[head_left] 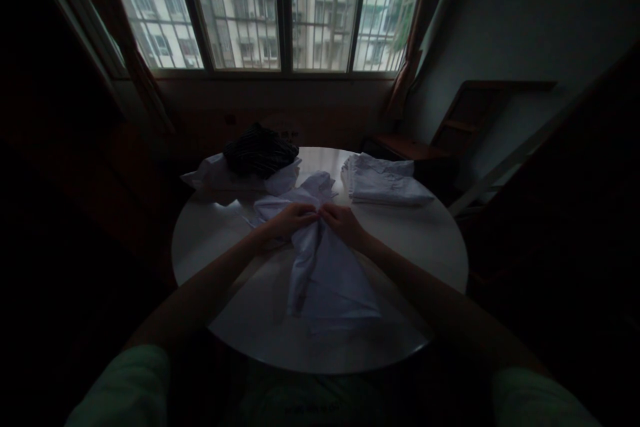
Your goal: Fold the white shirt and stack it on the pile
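A crumpled white garment (pixel 336 280) lies over the middle of a round white table (pixel 215 267), its lower part spread toward the near edge. My left hand (pixel 293 219) pinches the cloth near its centre. Right beside it, my right hand (pixel 343 221) grips the same cloth, the fingertips of both hands nearly touching. The fabric bunches under the fingers, and part of it extends beyond them toward the far side.
Folded white cloth (pixel 383 180) lies at the table's far right. At the far left, a dark striped cloth (pixel 261 150) rests on white fabric (pixel 213 173). A wooden chair (pixel 457 123) stands beyond the right side, below a barred window (pixel 320 13).
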Available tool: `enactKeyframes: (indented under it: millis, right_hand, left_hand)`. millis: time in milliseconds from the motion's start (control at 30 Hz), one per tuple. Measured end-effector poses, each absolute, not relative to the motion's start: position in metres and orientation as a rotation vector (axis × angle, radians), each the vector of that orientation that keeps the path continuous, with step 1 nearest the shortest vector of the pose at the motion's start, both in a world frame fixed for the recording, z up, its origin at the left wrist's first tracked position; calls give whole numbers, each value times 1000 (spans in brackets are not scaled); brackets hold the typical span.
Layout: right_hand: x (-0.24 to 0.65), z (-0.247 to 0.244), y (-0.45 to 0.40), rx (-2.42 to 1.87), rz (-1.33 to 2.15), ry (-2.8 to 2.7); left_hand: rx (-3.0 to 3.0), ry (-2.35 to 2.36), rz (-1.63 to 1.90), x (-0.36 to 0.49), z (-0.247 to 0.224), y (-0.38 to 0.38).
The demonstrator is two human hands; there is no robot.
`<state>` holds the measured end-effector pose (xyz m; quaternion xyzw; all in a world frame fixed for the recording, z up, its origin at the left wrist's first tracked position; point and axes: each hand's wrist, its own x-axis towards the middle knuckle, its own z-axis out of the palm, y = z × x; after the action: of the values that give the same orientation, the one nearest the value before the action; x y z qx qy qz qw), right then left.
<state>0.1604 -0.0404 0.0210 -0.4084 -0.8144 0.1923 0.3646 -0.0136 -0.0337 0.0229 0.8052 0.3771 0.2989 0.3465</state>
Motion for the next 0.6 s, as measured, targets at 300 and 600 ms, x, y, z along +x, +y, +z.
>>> enactKeyframes:
  millis: [300, 600]
  right_hand:
    - [161, 15, -39, -1060, 427, -2158]
    - [160, 16, -42, -1037, 468, -2113]
  left_hand:
    - [2196, 1019, 761, -11, 17, -33]
    - [2209, 970, 831, -10, 14, -33]
